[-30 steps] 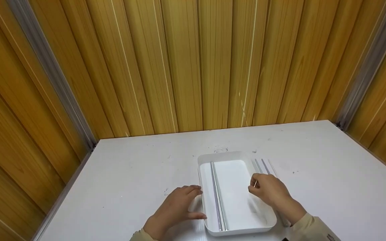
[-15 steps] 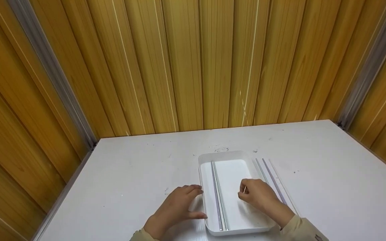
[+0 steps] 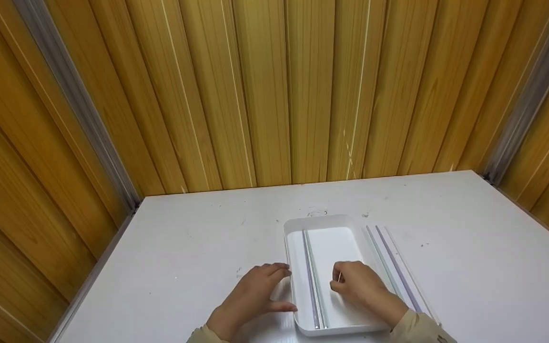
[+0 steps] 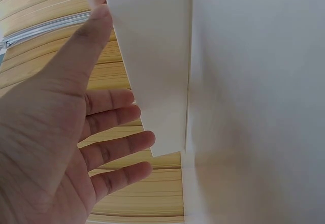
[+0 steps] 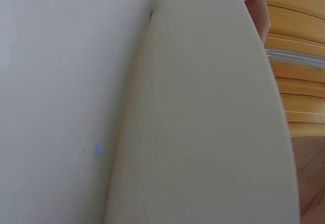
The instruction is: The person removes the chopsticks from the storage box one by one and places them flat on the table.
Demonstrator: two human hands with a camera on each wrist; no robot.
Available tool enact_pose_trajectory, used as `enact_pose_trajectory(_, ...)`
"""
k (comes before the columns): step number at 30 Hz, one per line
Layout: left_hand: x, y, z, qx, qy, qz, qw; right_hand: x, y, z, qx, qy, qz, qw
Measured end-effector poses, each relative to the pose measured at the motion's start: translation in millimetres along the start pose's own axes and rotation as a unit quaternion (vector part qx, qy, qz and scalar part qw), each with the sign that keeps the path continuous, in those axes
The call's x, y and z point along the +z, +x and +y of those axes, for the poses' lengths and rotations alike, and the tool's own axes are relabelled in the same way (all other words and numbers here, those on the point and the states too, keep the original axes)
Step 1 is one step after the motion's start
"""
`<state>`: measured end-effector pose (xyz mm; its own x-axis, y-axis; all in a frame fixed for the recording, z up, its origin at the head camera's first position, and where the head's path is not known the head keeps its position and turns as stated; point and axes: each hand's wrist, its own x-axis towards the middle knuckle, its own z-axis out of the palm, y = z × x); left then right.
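A white rectangular tray lies lengthwise before me. Inside, along its left side, a purple chopstick and a pale green chopstick lie side by side. My left hand is beside the tray's left wall, thumb and fingers spread with fingertips at the rim; the left wrist view shows them straight. My right hand is over the tray's right half, fingers curled, thumb and forefinger pinching a thin pale chopstick, mostly hidden by the hand. In the right wrist view the tray wall covers most of that hand.
Right of the tray, on the white table, lie a green chopstick, a purple chopstick and a white chopstick, roughly parallel. A wood-patterned panel wall stands behind the table.
My right hand has moved left and slightly down, from the tray's right rim to over its inside, uncovering more of the chopsticks on the table. My left hand has stayed at the left wall.
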<state>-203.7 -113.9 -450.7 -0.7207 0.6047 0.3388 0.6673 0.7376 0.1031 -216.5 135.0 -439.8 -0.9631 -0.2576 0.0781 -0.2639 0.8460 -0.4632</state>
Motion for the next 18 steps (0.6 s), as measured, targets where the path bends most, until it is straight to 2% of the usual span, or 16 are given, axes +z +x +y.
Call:
enact_pose_trajectory(8, -0.4, 1.4, 0.2, 0.002, 0.007, -0.001, 1.0000, 3.5, 2.5, -4.8, -0.026, 0.001, -0.009, 1.000)
enact_pose_trajectory(18, -0.1, 0.9, 0.4, -0.005, 0.009, -0.003, 0.9999, 10.7, 3.6, -12.2, -0.017, -0.002, -0.027, 0.999)
